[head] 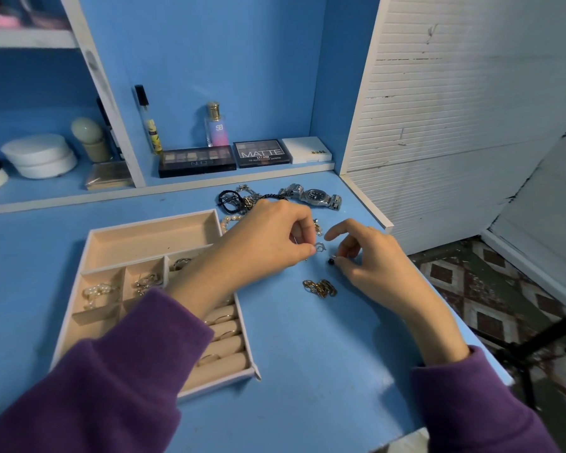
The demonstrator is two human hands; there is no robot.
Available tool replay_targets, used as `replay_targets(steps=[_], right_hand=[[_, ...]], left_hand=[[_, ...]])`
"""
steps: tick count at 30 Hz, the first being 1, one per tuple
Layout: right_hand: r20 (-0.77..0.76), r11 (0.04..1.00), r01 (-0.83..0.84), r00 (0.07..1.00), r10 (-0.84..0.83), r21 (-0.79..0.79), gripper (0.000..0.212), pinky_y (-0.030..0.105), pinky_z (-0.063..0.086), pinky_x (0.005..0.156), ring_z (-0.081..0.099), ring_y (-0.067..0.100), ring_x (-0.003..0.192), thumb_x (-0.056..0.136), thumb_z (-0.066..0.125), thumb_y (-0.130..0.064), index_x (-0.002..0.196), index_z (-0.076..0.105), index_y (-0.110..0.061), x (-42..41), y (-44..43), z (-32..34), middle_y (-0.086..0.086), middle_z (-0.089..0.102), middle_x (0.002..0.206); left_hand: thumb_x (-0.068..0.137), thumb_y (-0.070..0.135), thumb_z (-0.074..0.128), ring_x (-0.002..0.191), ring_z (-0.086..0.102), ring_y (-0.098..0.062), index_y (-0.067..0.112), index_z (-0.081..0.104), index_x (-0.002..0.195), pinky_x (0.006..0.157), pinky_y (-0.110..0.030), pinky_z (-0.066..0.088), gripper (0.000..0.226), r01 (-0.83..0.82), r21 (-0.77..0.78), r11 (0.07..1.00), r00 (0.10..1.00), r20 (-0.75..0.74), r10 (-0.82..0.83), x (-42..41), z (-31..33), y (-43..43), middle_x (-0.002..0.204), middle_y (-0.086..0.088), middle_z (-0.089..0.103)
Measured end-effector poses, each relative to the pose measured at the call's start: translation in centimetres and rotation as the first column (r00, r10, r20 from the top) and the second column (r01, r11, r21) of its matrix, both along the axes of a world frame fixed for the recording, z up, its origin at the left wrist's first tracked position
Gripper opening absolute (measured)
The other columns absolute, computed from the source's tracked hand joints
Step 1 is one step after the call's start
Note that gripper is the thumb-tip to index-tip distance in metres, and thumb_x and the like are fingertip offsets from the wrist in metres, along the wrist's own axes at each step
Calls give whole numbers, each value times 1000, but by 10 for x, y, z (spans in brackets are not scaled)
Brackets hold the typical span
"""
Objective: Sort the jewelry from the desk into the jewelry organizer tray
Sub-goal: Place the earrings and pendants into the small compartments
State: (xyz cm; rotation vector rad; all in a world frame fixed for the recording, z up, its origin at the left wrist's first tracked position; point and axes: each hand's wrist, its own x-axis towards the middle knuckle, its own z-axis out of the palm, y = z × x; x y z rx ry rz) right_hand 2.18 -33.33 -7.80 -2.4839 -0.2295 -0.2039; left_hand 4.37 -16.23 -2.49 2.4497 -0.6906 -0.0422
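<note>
A beige tray [79,308] lies on the left of the blue desk [307,371]. Its far long compartment looks bare. The small compartments behind it hold pearl earrings [95,291], silver earrings [147,282] and another silver piece [181,263]. Gold rings [221,319] sit in the ring rolls at its near right end.

The left arm, in a purple sleeve [105,387], crosses over the tray. The left hand [268,237] is right of the tray, low over the desk, fingers curled in; thumb and forefinger pinch a small silver piece [319,247]. Whether the piece still touches the desk cannot be told.

Beyond that hand, at the far edge, is a heap: a black cord [230,200], silver chains [247,191], a pearl strand [230,221] just beside the tray's far right corner, and a steel watch [314,195].

Near the hands, on the bare desk, lies a cluster of gold rings [320,287].

The right hand [370,256] is just right of the left one, close but apart. Its forefinger is lifted and bent, and the thumb and other fingers close on a small dark bead [331,261] at the desk surface.
</note>
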Motion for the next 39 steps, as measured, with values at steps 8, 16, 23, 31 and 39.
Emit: replay_targets(steps=[8,16,23,31,39], right_hand=[[104,978,-21,995,-1,208,30,16,38,58,49,9,60,81,54,4,98,58,-21,-1,4,6,2,59,68],[136,923,-30,990,-25,384,30,19,46,67,57,15,67,80,59,7,95,61,-19,-1,9,8,0,61,75],[143,919,-54,990,-3,392,32,23,46,66,56,12,64,80,58,5,94,62,-23,3,19,10,-3,61,72],[130,896,-91,991,38,434,41,20,48,74,60,18,76,79,60,8,95,62,-29,5,31,13,-3,63,78],[161,910,-160,981,105,382,36,29,47,70,57,16,72,79,60,6,94,63,-27,2,51,26,-5,59,73]], left_hand=[[77,17,69,74,62,-5,22,62,74,64,-8,40,9,2,5,1000,1000,4,-2,-2,2,2,74,8,67],[80,15,68,69,59,-1,20,70,91,57,3,34,13,-34,-30,999,999,5,34,-6,11,17,76,6,67],[78,18,70,67,58,6,20,72,84,58,2,36,7,-84,-74,994,995,47,88,-14,13,45,66,18,61],[78,17,70,67,59,6,21,72,81,61,1,37,6,-125,-102,987,991,37,129,-19,7,63,69,13,65],[78,16,70,61,55,15,23,71,80,56,2,35,7,-143,-139,980,988,34,149,-22,8,72,63,24,57]])
